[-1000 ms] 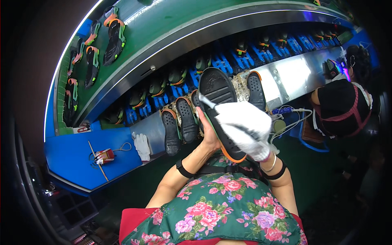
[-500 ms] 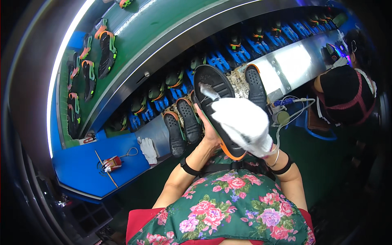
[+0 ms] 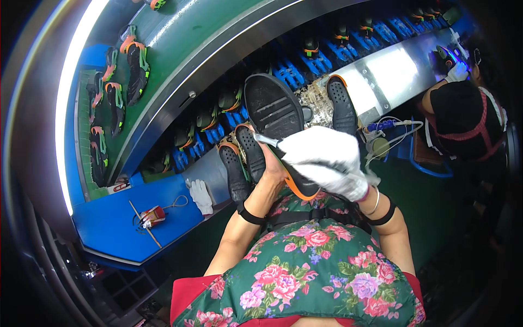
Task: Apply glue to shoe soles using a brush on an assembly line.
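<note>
A black shoe sole (image 3: 272, 103) with an orange heel rim is tilted up in front of me, its recessed inner face toward me. My bare left hand (image 3: 274, 163) is closed around its left edge. My right hand (image 3: 327, 161), in a white glove, is closed on a brush (image 3: 267, 139). The brush's pale tip lies at the sole's left edge, close to my left fingers; its handle is mostly hidden by the glove. Two more black soles, an outer one (image 3: 234, 171) and an inner one (image 3: 251, 150), rest left of my left hand. Another sole (image 3: 343, 106) lies beyond my right hand.
Shoes stand on blue racks (image 3: 316, 62) along the line ahead. A green belt (image 3: 180, 38) at upper left carries more shoes. A white glove (image 3: 200, 196) lies beside a blue table (image 3: 109, 218) with a red container (image 3: 152, 217). A co-worker (image 3: 463, 120) sits at right.
The brush tip has moved from the middle of the sole down and left to its left edge. The sole has shifted slightly up and left. The co-worker's gloved hand has moved.
</note>
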Tool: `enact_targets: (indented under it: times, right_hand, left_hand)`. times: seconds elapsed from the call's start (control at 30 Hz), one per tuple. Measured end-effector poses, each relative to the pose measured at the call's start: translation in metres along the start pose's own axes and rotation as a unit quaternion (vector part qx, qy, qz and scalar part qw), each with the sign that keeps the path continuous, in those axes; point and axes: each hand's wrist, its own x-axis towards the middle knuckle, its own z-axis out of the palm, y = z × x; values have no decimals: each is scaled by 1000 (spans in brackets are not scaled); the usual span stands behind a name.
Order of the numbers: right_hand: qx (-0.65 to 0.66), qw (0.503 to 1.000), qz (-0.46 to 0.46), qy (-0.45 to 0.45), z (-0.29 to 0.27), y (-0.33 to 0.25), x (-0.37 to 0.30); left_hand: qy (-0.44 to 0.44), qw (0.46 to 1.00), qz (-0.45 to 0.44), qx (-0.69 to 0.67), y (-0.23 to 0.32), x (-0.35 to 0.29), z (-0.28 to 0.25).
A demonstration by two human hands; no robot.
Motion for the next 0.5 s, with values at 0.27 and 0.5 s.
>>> enact_targets:
  times: [0.27,0.5]
  right_hand:
    - [-183,980,-79,-18,4,12,-20]
    - [-200,978,-52,13,7,11,-22]
  left_hand:
    - [-2,994,-20,-107,-3,15,-12]
    - [-209,966,-4,-149,-14,23,-22]
